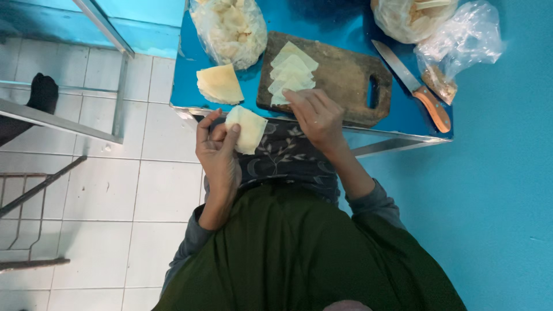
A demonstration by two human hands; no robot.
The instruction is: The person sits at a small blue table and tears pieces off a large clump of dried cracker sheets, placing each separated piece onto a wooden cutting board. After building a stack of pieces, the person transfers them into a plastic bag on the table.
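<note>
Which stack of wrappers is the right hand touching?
The fanned stack on the wooden board, under the right hand. The folded stack lies untouched on the blue table; the left hand holds a single wrapper.

Even cool light — sharp, soft shadows.

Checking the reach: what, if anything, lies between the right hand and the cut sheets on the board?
Nothing visible. The right hand already has its fingertips at the near end of the cut sheets on the board. The knife lies off to the side.
</note>
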